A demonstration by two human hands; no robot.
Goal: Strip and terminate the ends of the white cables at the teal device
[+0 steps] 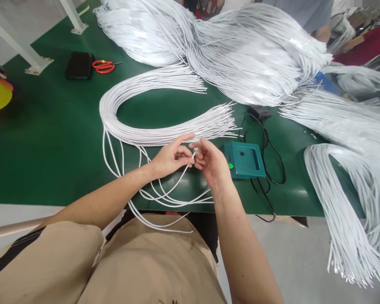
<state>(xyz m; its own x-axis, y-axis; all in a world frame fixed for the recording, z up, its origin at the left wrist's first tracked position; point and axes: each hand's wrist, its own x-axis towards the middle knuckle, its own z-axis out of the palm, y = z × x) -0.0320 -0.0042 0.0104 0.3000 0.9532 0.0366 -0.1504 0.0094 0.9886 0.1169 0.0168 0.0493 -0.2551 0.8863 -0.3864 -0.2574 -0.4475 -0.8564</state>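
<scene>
Left hand [171, 160] pinches a white cable [183, 175] near its tip; right hand [213, 162] curls beside it, grip unclear. Below both: green bench [50, 160]. Beyond left hand: metal leg [17, 40].

From where I stand, I see a green table [44, 169]. At its far left corner, two white metal posts [15, 37] stand with their foot plates on it. Near them lie a black case [79, 66] and red-handled scissors [111, 65]. In the middle is a curved bundle of white cables [108, 105], and behind it a large heap of cables [247, 50]. To the right sits a teal device [247, 172], with a black cord [284, 173] beside it.
</scene>
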